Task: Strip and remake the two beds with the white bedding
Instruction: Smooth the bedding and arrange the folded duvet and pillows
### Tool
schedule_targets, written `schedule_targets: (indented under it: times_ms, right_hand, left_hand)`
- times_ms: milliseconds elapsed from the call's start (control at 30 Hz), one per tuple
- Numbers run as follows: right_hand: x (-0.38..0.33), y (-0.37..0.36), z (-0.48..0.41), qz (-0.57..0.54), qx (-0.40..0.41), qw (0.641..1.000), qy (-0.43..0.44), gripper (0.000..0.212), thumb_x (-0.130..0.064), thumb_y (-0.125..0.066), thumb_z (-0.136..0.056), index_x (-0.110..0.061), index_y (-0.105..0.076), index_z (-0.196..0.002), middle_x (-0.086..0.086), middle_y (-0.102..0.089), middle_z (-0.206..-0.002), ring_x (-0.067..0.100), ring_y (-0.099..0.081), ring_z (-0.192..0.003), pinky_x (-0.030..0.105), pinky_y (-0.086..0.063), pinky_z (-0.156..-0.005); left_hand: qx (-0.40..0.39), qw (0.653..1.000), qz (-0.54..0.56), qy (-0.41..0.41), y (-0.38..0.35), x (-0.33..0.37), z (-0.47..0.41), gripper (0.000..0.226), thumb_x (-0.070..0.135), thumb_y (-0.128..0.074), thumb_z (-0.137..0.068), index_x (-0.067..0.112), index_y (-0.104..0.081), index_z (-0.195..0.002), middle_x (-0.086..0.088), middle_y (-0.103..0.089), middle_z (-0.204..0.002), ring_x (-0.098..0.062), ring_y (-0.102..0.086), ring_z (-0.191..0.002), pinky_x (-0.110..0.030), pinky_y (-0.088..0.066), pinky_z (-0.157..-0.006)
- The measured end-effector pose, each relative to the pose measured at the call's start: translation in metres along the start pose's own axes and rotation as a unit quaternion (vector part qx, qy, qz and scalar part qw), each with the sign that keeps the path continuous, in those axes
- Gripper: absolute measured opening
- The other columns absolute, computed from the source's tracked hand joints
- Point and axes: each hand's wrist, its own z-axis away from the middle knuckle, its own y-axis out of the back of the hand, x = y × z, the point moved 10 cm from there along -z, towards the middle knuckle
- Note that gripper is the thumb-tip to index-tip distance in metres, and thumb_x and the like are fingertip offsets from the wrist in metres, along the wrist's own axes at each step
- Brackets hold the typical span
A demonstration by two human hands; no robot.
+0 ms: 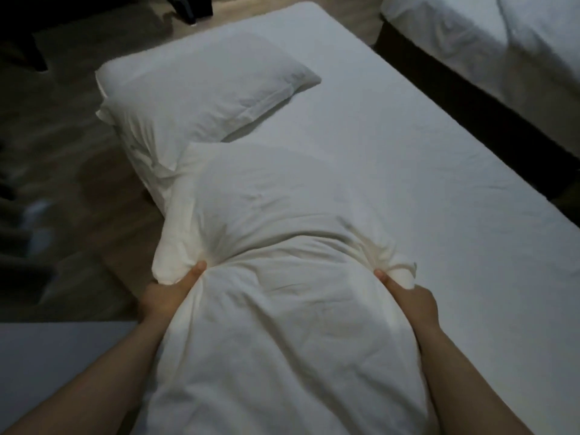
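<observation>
A white pillow (276, 277) in its case is held over the near bed (423, 189), which is covered by a smooth white sheet. My left hand (169, 296) grips the pillow's left side, thumb pressed into the fabric. My right hand (411, 299) grips its right side the same way, and the pillow bulges between them. A second white pillow (201, 89) lies flat at the bed's far left corner. The other bed (502, 51), with rumpled white bedding, stands at the top right.
A dark gap (464, 102) separates the two beds. Wooden floor (78, 171) runs along the left side of the near bed. Dark furniture legs (194, 7) stand at the top. A pale surface (56, 350) fills the bottom left.
</observation>
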Motion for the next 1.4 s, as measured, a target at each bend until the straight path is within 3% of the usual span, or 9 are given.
schedule_targets:
  times_ms: [167, 333, 633, 733, 867, 1033, 1167, 1300, 1400]
  right_hand:
    - [0.039, 0.043, 0.03, -0.042, 0.044, 0.997, -0.036, 0.085, -0.083, -0.064, -0.055, -0.003, -0.064, -0.083, 0.016, -0.067, -0.086, 0.032, -0.064, -0.079, 0.037, -0.051, -0.069]
    - [0.096, 0.092, 0.072, -0.108, 0.1, 0.986, -0.08, 0.081, -0.081, -0.067, -0.055, -0.004, -0.062, -0.079, 0.013, -0.066, -0.08, 0.031, -0.063, -0.075, 0.038, -0.052, -0.068]
    - [0.197, 0.152, 0.158, -0.238, 0.194, 0.938, -0.161, 0.072, -0.075, -0.068, -0.061, -0.005, -0.061, -0.078, 0.012, -0.064, -0.076, 0.03, -0.06, -0.071, 0.036, -0.051, -0.066]
    - [0.232, 0.159, 0.186, -0.272, 0.219, 0.915, -0.2, 0.071, -0.072, -0.071, -0.061, -0.005, -0.058, -0.079, 0.007, -0.06, -0.077, 0.028, -0.06, -0.074, 0.041, -0.054, -0.078]
    - [0.28, 0.158, 0.22, -0.317, 0.246, 0.877, -0.266, 0.098, -0.083, -0.069, -0.046, -0.006, -0.061, -0.106, 0.013, -0.065, -0.102, 0.032, -0.062, -0.089, 0.044, -0.054, -0.085]
    - [0.332, 0.164, 0.252, -0.357, 0.268, 0.837, -0.317, 0.101, -0.09, -0.064, -0.034, -0.014, -0.06, -0.1, 0.012, -0.066, -0.099, 0.032, -0.063, -0.086, 0.048, -0.054, -0.086]
    - [0.372, 0.176, 0.258, -0.375, 0.272, 0.821, -0.333, 0.09, -0.084, -0.068, -0.046, -0.016, -0.058, -0.105, 0.011, -0.063, -0.096, 0.031, -0.061, -0.086, 0.046, -0.053, -0.087]
    - [0.407, 0.209, 0.248, -0.37, 0.266, 0.825, -0.333, 0.076, -0.077, -0.068, -0.057, -0.015, -0.058, -0.099, 0.008, -0.057, -0.087, 0.027, -0.057, -0.08, 0.038, -0.049, -0.077]
    - [0.427, 0.232, 0.237, -0.364, 0.265, 0.833, -0.322, 0.072, -0.075, -0.068, -0.059, -0.015, -0.056, -0.096, 0.005, -0.054, -0.081, 0.023, -0.055, -0.073, 0.036, -0.047, -0.072]
  left_hand:
    - [-0.032, 0.999, -0.015, -0.027, -0.01, 0.019, 0.031, 0.122, 0.078, -0.074, -0.047, 0.001, -0.042, -0.136, -0.018, -0.049, -0.137, -0.038, -0.051, -0.121, -0.045, -0.045, -0.099]
    - [-0.088, 0.985, -0.071, -0.134, -0.038, 0.061, 0.069, 0.121, 0.082, -0.067, -0.05, -0.003, -0.045, -0.133, -0.022, -0.05, -0.135, -0.037, -0.05, -0.122, -0.043, -0.043, -0.097]
    - [-0.181, 0.924, -0.177, -0.288, -0.127, 0.118, 0.148, 0.095, 0.078, -0.065, -0.061, -0.001, -0.058, -0.113, -0.022, -0.061, -0.116, -0.038, -0.057, -0.107, -0.037, -0.042, -0.077]
    - [-0.212, 0.894, -0.226, -0.323, -0.161, 0.128, 0.176, 0.099, 0.084, -0.061, -0.057, -0.002, -0.061, -0.108, -0.02, -0.064, -0.108, -0.035, -0.059, -0.098, -0.037, -0.042, -0.073]
    - [-0.243, 0.857, -0.275, -0.36, -0.203, 0.128, 0.214, 0.093, 0.082, -0.061, -0.059, -0.001, -0.062, -0.102, -0.017, -0.063, -0.098, -0.032, -0.057, -0.089, -0.036, -0.04, -0.072]
    - [-0.274, 0.821, -0.306, -0.397, -0.246, 0.115, 0.27, 0.08, 0.077, -0.062, -0.064, 0.003, -0.059, -0.093, -0.011, -0.056, -0.088, -0.027, -0.049, -0.08, -0.036, -0.039, -0.072]
    - [-0.272, 0.81, -0.319, -0.411, -0.274, 0.098, 0.305, 0.092, 0.084, -0.06, -0.057, 0.003, -0.063, -0.1, -0.012, -0.063, -0.093, -0.029, -0.054, -0.081, -0.036, -0.042, -0.071]
    - [-0.258, 0.811, -0.327, -0.411, -0.294, 0.084, 0.341, 0.1, 0.089, -0.056, -0.05, 0.004, -0.064, -0.102, -0.011, -0.061, -0.09, -0.029, -0.053, -0.082, -0.036, -0.04, -0.073]
    - [-0.252, 0.822, -0.317, -0.402, -0.307, 0.074, 0.358, 0.117, 0.095, -0.056, -0.041, 0.003, -0.06, -0.114, -0.017, -0.063, -0.111, -0.036, -0.058, -0.104, -0.039, -0.043, -0.081]
